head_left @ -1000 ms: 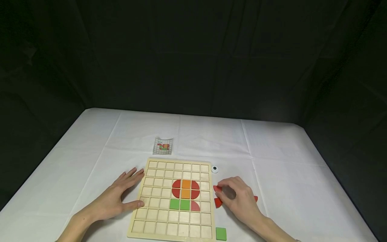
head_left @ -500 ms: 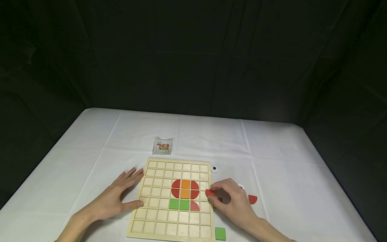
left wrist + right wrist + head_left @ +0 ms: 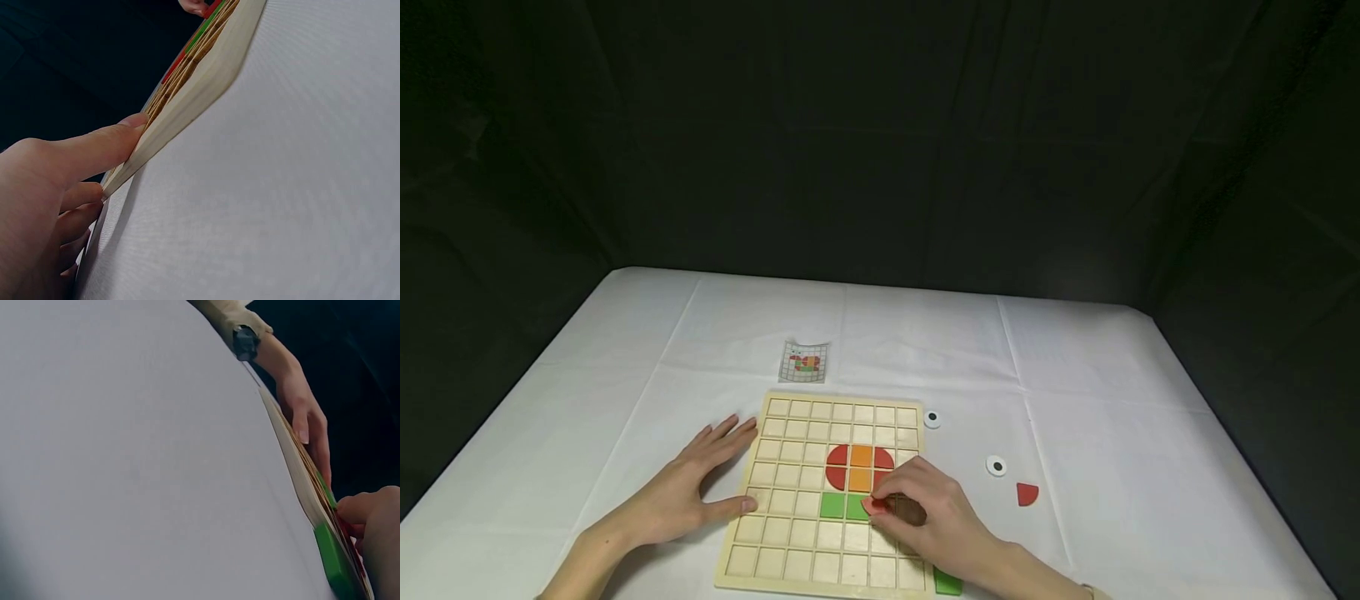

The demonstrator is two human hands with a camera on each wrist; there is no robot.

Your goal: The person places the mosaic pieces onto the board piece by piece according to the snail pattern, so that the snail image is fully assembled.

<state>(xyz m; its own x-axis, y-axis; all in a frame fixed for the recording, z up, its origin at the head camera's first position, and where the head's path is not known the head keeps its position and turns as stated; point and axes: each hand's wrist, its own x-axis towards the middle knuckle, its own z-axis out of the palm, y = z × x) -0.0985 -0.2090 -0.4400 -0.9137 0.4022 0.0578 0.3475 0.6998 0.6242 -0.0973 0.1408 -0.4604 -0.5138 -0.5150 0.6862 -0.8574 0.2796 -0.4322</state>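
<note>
A cream wooden grid board (image 3: 775,533) lies on the white table. Set in its cells are red quarter-circle tiles (image 3: 837,477), two orange squares (image 3: 861,479) and green squares (image 3: 832,505). My right hand (image 3: 936,508) pinches a red quarter-circle tile (image 3: 871,505) between thumb and fingertips, at the green row's right end. That hand covers the cell beneath, where a pinkish-red quarter tile lay earlier. My left hand (image 3: 681,492) rests at the board's left side, fingers extended. In the left wrist view its thumb (image 3: 103,147) lies on the board's edge.
A small picture card (image 3: 803,363) showing a coloured pattern lies behind the board. To the right are two white eye discs, one (image 3: 932,418) by the board and another (image 3: 996,466) farther out, a red quarter tile (image 3: 1027,494) and a partly hidden green square (image 3: 947,582).
My right hand has picked up a red quarter tile from beside the board and carried it left over the grid. An eye disc at right is uncovered. The left hand stays still.
</note>
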